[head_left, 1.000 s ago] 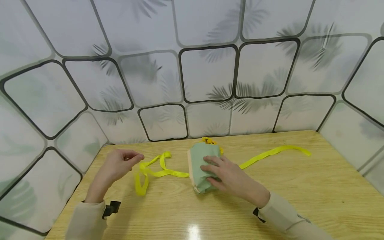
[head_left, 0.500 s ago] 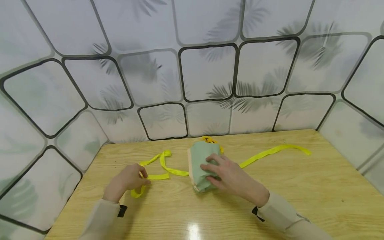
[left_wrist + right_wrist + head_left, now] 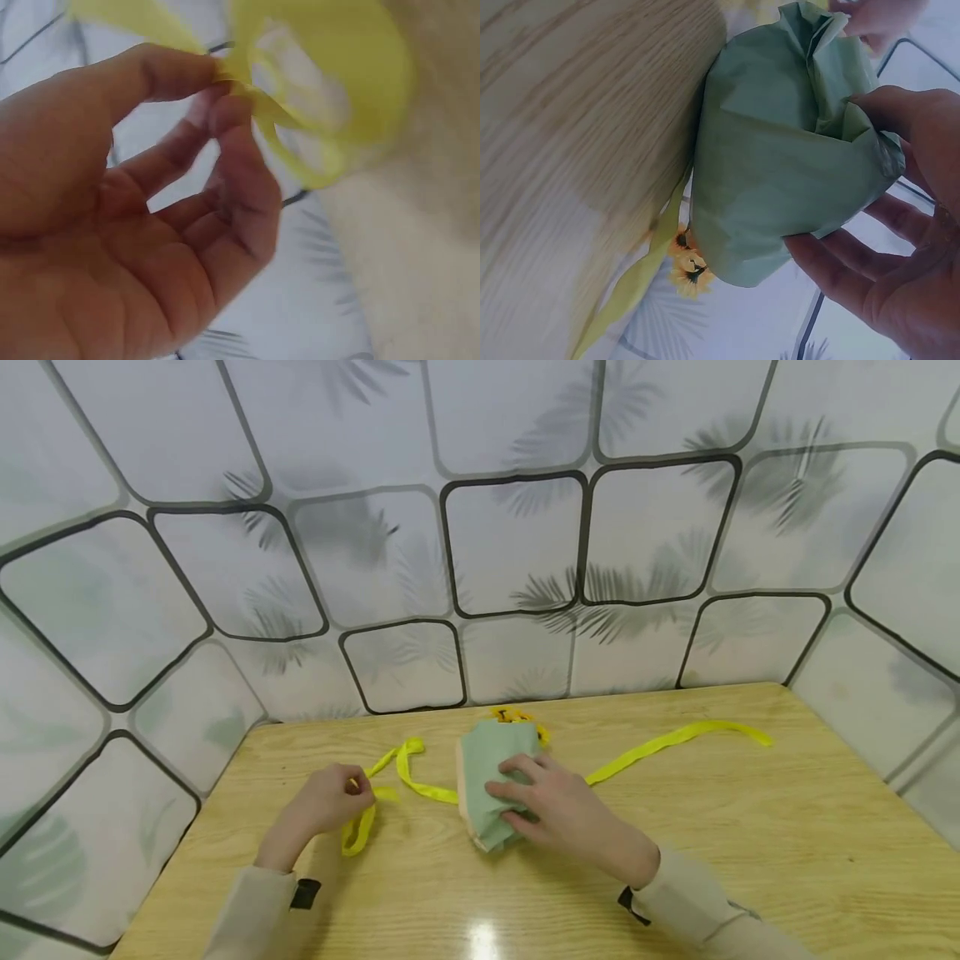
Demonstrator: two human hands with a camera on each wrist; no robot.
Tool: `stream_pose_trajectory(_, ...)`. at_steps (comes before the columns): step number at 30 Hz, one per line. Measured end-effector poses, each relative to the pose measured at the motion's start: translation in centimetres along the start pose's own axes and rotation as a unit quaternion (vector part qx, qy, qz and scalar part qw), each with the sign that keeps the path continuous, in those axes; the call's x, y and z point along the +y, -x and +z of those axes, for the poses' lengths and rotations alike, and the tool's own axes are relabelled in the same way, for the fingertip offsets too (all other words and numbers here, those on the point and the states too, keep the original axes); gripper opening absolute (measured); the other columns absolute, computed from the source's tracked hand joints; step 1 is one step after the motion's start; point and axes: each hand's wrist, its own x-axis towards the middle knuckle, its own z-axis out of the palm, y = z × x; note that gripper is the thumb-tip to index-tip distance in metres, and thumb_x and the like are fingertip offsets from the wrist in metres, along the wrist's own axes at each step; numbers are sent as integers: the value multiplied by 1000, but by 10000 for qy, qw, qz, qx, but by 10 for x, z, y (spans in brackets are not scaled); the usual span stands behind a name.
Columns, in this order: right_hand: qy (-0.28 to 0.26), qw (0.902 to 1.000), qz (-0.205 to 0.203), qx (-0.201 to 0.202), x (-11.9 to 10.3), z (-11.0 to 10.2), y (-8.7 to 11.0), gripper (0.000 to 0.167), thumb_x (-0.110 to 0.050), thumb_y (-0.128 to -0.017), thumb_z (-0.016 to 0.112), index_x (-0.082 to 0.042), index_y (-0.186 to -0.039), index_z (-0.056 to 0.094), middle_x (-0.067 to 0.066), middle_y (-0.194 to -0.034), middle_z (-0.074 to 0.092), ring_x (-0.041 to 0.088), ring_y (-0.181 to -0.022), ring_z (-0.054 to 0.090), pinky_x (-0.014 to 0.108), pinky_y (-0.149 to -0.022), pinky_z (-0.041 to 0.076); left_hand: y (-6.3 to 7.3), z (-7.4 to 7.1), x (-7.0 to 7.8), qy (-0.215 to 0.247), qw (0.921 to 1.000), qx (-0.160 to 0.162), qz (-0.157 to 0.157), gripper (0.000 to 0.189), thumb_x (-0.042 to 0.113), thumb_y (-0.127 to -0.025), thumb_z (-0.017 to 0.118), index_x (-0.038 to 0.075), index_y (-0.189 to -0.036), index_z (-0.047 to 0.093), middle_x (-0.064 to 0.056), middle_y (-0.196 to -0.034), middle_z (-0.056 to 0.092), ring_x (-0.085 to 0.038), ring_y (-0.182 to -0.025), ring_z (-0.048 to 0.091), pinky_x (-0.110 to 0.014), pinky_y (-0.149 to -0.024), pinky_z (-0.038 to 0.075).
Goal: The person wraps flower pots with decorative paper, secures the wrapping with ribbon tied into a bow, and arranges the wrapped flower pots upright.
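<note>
A small bouquet wrapped in pale green paper (image 3: pixel 482 789) lies on the table, its yellow sunflowers (image 3: pixel 538 732) pointing to the far side. My right hand (image 3: pixel 573 818) rests over its right side; in the right wrist view the thumb and fingers (image 3: pixel 832 262) grip the paper's gathered folds. A bright yellow ribbon (image 3: pixel 431 792) runs to the bouquet from the left and appears again on its right. My left hand (image 3: pixel 330 802) pinches the ribbon's left part between thumb and fingertips, and a loop of ribbon (image 3: pixel 382 82) hangs from that pinch. Fingers hide part of the loop.
The light wooden table (image 3: pixel 600 902) meets a patterned fabric wall (image 3: pixel 517 543) along its far edge. To the right, the ribbon's other end (image 3: pixel 697 731) lies loose on the wood. Dark straps (image 3: pixel 304 893) show at both sleeve cuffs.
My left hand has come down and to the right, then slightly up, with the ribbon looping closer round its fingers. My right hand stays on the bouquet, which has shifted slightly left.
</note>
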Motion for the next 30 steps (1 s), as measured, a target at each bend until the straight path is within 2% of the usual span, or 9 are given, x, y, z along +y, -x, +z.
stream_pose_trajectory(3,39,10000,52,-17,-3,0,-1,35,-28,-87,83,-21,-120,76,5,-124,66,24,-100,64,32,-72,58,2,-9,11,728,9972,150,97,12,20,-97,64,9,-95,69,-7,-93,69,-17,-75,59,-30,-64,46)
stream_pose_trajectory(6,-63,9996,263,-91,-5,-1,-2,41,-28,-86,84,-16,-124,71,4,-124,66,24,-103,65,35,-76,60,2,-16,25,1430,9893,263,117,18,27,-101,64,10,-101,69,-9,-102,70,-19,-90,63,-31,-74,49)
stream_pose_trajectory(9,-218,9980,556,-208,-6,-3,-3,44,-28,-86,85,-13,-122,64,2,-120,67,23,-105,65,35,-79,60,-1,-17,40,1967,9797,350,157,24,32,-103,62,9,-108,68,-9,-107,71,-19,-95,63,-32,-79,50)
stream_pose_trajectory(12,-321,9969,665,-254,-7,-3,-3,40,-29,-86,85,-14,-115,63,2,-119,68,22,-104,66,35,-79,60,-7,-14,52,2298,9720,429,222,25,31,-103,62,10,-115,70,-7,-112,72,-21,-101,66,-33,-85,53)
stream_pose_trajectory(17,-331,9981,504,-152,-6,-1,-2,33,-28,-85,86,-13,-108,67,3,-122,69,22,-105,66,35,-83,60,-19,-7,73,2424,9684,445,386,24,31,-101,65,12,-114,70,-8,-124,71,-29,-121,63,-38,-91,54)
stream_pose_trajectory(19,-328,9985,427,-79,-5,0,-2,32,-29,-84,86,-14,-106,68,3,-122,69,22,-104,66,34,-83,60,-23,-6,81,2452,9673,444,482,21,31,-101,66,11,-109,68,-8,-123,72,-31,-120,64,-37,-86,54)
stream_pose_trajectory(23,-348,9989,297,51,-5,2,-3,30,-30,-83,87,-16,-100,67,1,-121,69,20,-101,65,32,-81,59,-29,-2,93,2543,9635,424,718,18,28,-100,67,10,-100,66,-8,-109,75,-26,-97,67,-31,-73,49)
stream_pose_trajectory(26,-387,9988,275,91,-5,1,-2,29,-30,-83,87,-16,-98,65,1,-121,69,20,-101,65,32,-79,59,-32,1,100,2421,9651,517,857,14,28,-99,68,13,-98,71,-5,-98,74,-18,-85,64,-31,-71,49)
stream_pose_trajectory(30,-410,9987,286,137,-5,1,-1,30,-30,-83,87,-16,-98,65,2,-122,70,21,-103,66,33,-80,59,-41,6,112,2083,9666,772,1277,11,26,-99,69,16,-101,73,-2,-95,74,-16,-79,66,-32,-72,53)
